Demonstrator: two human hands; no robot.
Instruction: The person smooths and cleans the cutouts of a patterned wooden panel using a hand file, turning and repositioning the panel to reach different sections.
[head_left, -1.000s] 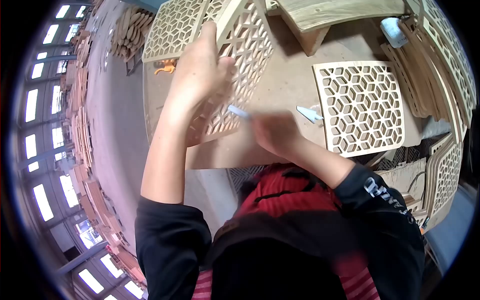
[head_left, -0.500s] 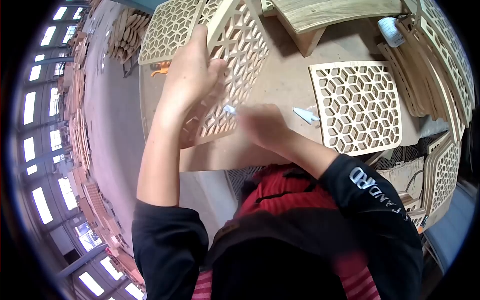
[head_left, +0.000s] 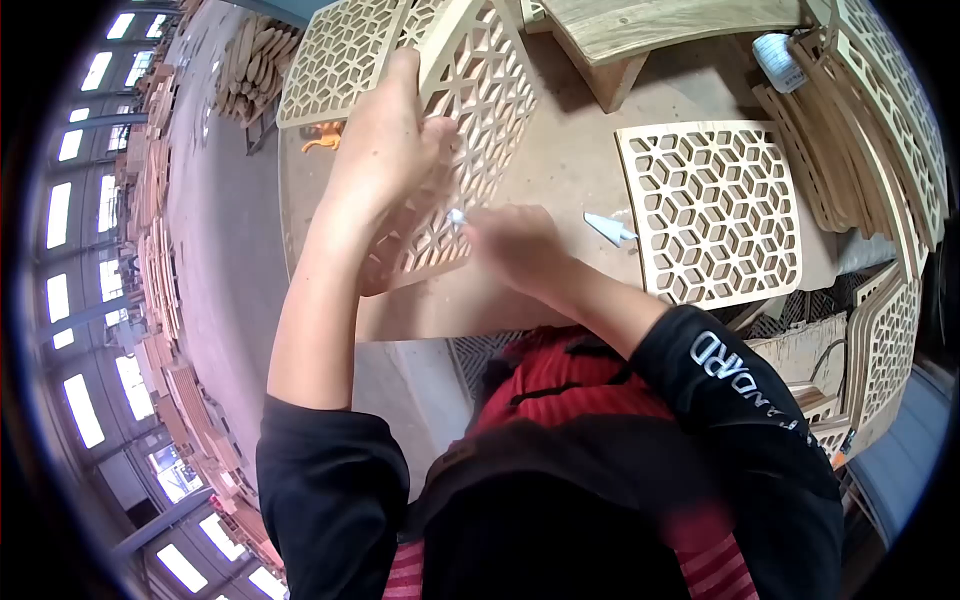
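My left hand (head_left: pixel 385 150) is closed on a wooden lattice panel (head_left: pixel 500 95), which is tilted up on edge, its thumb along the top edge. Cut-out star and diamond shapes cover the panel. My right hand (head_left: pixel 520 245), smeared by motion, is closed around a small object with a white tip (head_left: pixel 456 216); the rest of that object is hidden in the fingers. The tip is at the panel's lower face. On the worktable (head_left: pixel 560 150), right of my right hand, lies a pale pointed cone-shaped piece (head_left: pixel 608 230).
Another lattice panel (head_left: pixel 715 215) lies flat on the right. Further panels (head_left: pixel 335 60) lie at the upper left beside an orange tool (head_left: pixel 322 137). A wooden stand (head_left: pixel 660 35) is at the back. Curved wooden pieces (head_left: pixel 820 160) and a white roll (head_left: pixel 780 62) are at the right.
My right hand has shifted slightly left and up along the panel with the white-tipped object. My left hand keeps its hold, and the panel stays nearly in place.
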